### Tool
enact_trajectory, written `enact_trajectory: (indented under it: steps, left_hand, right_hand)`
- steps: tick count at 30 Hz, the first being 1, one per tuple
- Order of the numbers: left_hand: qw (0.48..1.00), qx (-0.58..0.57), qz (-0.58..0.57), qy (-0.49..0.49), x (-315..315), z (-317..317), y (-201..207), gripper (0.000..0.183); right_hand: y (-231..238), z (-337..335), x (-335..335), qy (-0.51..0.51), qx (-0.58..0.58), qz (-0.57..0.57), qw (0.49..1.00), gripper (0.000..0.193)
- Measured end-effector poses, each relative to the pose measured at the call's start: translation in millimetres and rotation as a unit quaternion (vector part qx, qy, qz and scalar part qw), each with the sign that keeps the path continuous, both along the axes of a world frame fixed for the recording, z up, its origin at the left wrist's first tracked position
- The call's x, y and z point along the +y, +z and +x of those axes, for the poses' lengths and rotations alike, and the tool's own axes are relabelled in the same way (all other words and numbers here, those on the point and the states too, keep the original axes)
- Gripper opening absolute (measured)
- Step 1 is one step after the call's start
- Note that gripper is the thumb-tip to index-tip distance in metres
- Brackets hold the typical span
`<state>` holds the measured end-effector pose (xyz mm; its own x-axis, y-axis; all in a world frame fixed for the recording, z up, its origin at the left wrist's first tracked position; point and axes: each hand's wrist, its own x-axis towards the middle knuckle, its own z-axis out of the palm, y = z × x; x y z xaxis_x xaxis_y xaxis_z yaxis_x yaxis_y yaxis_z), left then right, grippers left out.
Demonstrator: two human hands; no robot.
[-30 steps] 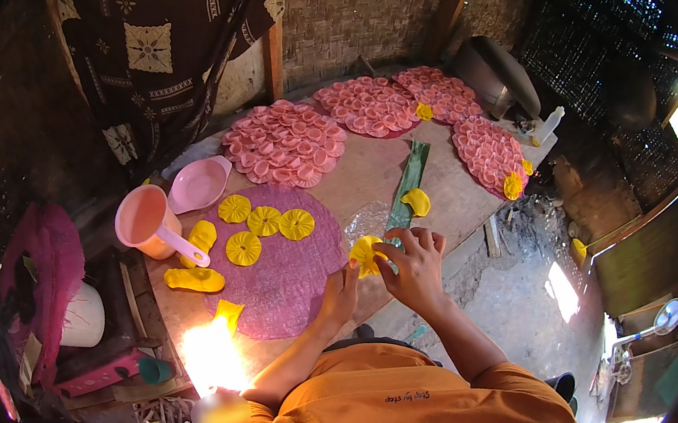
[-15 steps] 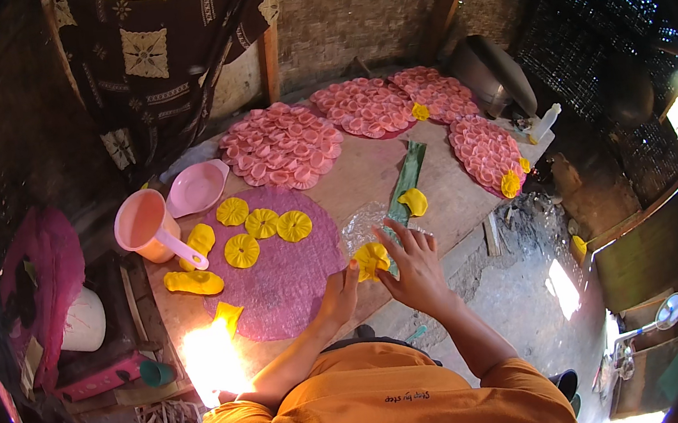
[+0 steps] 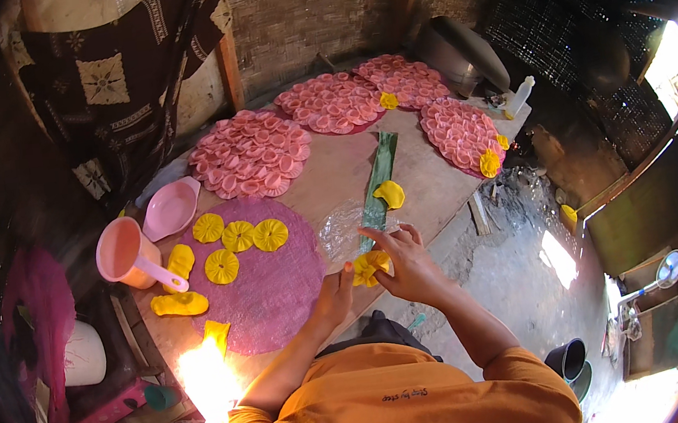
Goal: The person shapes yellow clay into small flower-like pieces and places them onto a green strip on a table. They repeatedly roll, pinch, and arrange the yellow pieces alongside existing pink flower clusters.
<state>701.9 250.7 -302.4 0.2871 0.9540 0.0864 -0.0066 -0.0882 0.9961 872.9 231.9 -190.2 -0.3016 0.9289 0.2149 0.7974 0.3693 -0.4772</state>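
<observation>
A ruffled yellow dough piece (image 3: 371, 268) is held between my two hands near the table's front edge. My left hand (image 3: 335, 296) pinches its left side with thumb and fingers. My right hand (image 3: 413, 268) grips its right side with the thumb, the index finger stretched out over it. Just beyond the hands lie a clear plastic sheet (image 3: 339, 230) and a green leaf strip (image 3: 381, 170) bearing a yellow dough lump (image 3: 389, 195). Several pleated yellow dough discs (image 3: 237, 236) rest on a round purple mat (image 3: 283, 308) to the left.
Two long yellow dough lumps (image 3: 179, 303) lie near a pink mug (image 3: 123, 255) and a pink bowl (image 3: 171, 208). Several round mats of pink pleated pieces (image 3: 250, 155) cover the table's far side. A metal pot (image 3: 455, 55) and a white bottle (image 3: 520, 97) stand far right.
The whole view has shifted, so the table things sit further left. Both hands keep hold of the dough piece; the right fingers have bent a little over it.
</observation>
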Motion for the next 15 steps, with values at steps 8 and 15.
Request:
enact_trajectory:
  steps: [8,15]
  left_hand:
    - [0.986,-0.089,-0.109,-0.088,29.6,26.7,-20.1,0.074]
    - [0.988,-0.099,-0.115,-0.006,65.6,44.1,-25.8,0.087]
  right_hand:
    - [-41.6,67.0,70.8,-0.006,0.007,-0.080,0.997,0.077]
    - [-86.1,254.9,273.7,-0.173,0.118,0.011,0.978,0.084]
